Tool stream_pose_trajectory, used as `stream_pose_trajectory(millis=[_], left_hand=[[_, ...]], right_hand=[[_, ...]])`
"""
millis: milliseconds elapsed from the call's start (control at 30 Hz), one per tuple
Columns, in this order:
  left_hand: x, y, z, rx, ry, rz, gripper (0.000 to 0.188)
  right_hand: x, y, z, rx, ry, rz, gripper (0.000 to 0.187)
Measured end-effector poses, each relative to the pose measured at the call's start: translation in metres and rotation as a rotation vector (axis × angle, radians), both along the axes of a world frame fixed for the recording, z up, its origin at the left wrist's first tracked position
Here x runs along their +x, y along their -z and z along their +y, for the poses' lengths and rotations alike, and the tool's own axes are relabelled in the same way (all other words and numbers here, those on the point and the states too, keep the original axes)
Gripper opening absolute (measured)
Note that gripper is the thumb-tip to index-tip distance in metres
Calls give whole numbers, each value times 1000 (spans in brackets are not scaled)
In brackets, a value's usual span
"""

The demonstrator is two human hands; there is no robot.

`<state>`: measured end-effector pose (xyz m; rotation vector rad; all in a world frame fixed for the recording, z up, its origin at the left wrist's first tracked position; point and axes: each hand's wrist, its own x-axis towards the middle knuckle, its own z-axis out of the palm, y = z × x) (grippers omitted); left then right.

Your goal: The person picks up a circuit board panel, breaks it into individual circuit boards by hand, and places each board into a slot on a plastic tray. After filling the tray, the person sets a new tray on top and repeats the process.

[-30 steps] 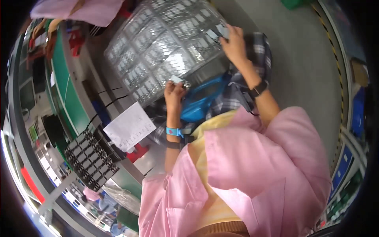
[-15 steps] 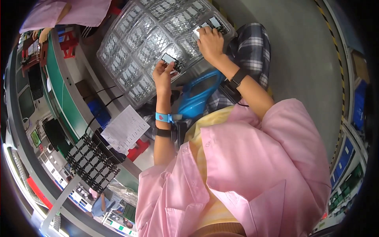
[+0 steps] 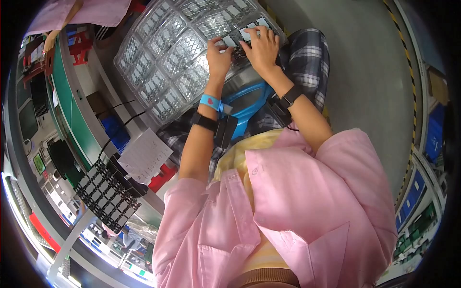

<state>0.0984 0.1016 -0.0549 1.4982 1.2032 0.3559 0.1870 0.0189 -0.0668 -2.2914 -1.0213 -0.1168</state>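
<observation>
My left hand is closed on the edge of a small black circuit board with a pale rectangular plate. It is over the near right part of a clear plastic tray, whose compartments hold many similar boards. Beside it, my right hand spreads its thumb and fingers over another pale-plated board in the corner compartment. Its fingertips seem to touch the boards there; their undersides are hidden.
A blue plastic frame lies across my lap under the tray. To the left stand a green-topped bench, a printed sheet and a panel of boards. Another person's pink sleeve shows at the upper left.
My left hand has moved up and right with its circuit board, close to my right hand. The right hand's fingers have spread and shifted slightly right.
</observation>
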Motion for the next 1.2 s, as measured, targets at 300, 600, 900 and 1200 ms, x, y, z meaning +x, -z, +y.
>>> stream_pose_trajectory(millis=[300,600,900,1200], left_hand=[[11,10,-11,461,128,137,44],[-48,-83,-6,824,74,70,34],[-270,-299,-77,1273,-456,64,30],[-364,-311,-79,1320,-891,1244,42]], right_hand=[[8,-10,-27,196,20,80,20],[-1,-23,-32,228,-122,66,15],[-22,-16,-23,292,-316,167,16],[-26,-9,-24,214,-337,129,16]])
